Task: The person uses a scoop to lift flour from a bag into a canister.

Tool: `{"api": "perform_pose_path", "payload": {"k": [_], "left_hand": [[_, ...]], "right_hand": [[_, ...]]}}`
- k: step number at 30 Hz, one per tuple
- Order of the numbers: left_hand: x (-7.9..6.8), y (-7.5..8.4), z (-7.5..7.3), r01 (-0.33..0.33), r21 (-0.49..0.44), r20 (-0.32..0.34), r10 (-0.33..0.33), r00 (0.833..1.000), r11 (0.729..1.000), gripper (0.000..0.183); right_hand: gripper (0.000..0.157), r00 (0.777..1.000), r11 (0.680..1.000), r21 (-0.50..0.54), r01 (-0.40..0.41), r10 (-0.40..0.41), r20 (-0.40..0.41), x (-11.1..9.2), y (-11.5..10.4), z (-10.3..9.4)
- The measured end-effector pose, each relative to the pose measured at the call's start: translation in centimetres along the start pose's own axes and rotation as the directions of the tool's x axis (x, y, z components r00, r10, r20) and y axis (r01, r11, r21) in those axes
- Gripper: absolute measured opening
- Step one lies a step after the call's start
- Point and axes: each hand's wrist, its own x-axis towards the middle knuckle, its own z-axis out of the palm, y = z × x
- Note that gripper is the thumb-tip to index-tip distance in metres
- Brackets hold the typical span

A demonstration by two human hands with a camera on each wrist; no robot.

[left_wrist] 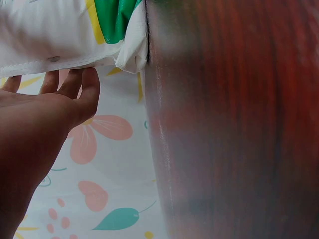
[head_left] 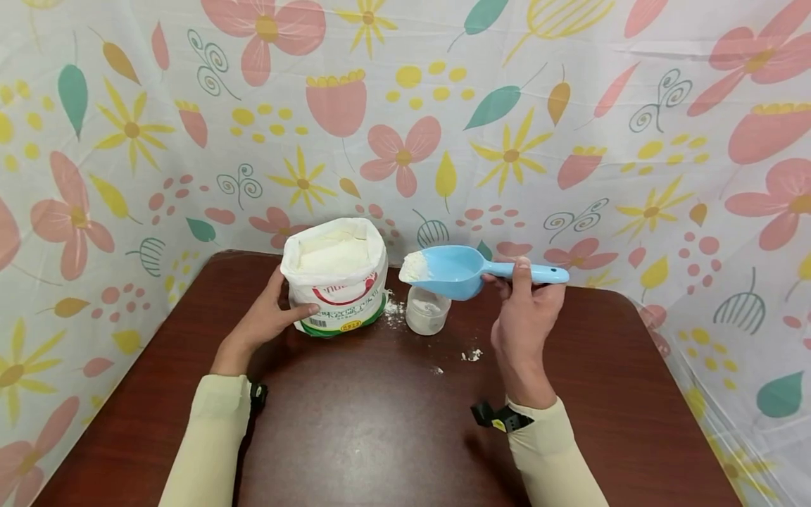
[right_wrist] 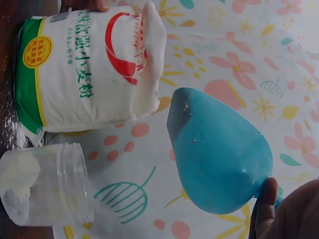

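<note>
Over the table (head_left: 355, 422), the right hand (head_left: 524, 327) grips the likely light, stiff scoop (head_left: 459, 273) by its handle (head_left: 546, 274); the left hand (head_left: 269, 315) clasps the probably heavy, soft bag (head_left: 345, 297).

Your scoop (head_left: 457, 274) looked smooth glossy plastic, your jar (head_left: 427, 321) clear plastic, your bag (head_left: 345, 299) creased, the lower-frame tabletop (head_left: 380, 422) shiny wood, the upper-frame backdrop (head_left: 465, 162) wrinkled cloth

Free passage across front tabletop (head_left: 355, 429), between forearms (head_left: 205, 429); flour bag (head_left: 345, 292) and jar (head_left: 426, 322) obstruct rear, narrow gap between; scoop (head_left: 459, 271) overhangs jar.
</note>
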Motion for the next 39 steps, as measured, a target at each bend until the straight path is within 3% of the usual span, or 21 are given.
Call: {"api": "perform_pose_path", "payload": {"k": [9,18,28,39], "left_hand": [[0.0,0.0,0.0,0.003,-0.010,0.004,-0.003,1.000,1.000,0.111],[-0.1,0.5,0.0,-0.009,-0.006,0.011,0.009,1.000,1.000,0.113],[-0.1,0.3,0.2,-0.010,-0.014,0.007,0.010,1.000,1.000,0.112],[0.2,0.3,0.2,-0.021,-0.033,0.006,0.021,1.000,0.999,0.111]], "right_hand": [[0.025,1.000,0.999,0.030,0.012,-0.011,-0.011,0.3,0.0,-1.0],[0.020,1.000,0.997,-0.080,0.008,-0.009,-0.012,0.2,-0.2,-2.2],[0.032,0.999,0.997,-0.073,0.039,-0.039,-0.004,0.5,0.1,-3.5],[0.019,0.998,0.992,-0.116,0.058,-0.055,0.028,0.9,1.2,-4.5]]}}
